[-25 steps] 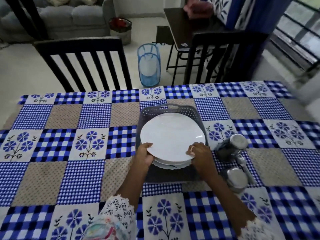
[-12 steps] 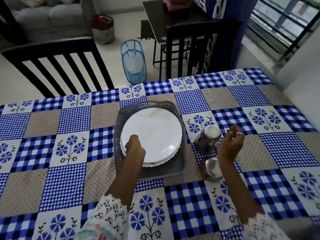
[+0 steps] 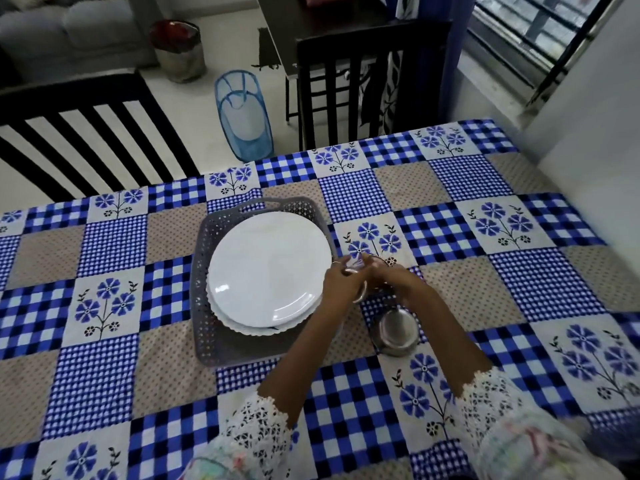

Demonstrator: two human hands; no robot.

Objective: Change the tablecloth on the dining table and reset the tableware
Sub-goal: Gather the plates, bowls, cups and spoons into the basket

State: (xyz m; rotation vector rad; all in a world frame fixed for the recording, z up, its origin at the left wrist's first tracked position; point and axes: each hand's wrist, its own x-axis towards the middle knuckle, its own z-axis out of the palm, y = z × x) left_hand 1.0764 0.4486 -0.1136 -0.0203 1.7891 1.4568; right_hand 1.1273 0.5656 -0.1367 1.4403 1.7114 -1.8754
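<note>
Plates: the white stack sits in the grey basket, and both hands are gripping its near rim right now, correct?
Not quite. The white plates do sit in the grey basket, but the head view shows neither hand on them: the left hand and right hand meet beside the basket, right of the stack.

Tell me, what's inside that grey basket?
The basket holds a stack of white plates: a smooth one on top and a scalloped rim below it. How many lie underneath, and anything beneath them, is covered.
</note>
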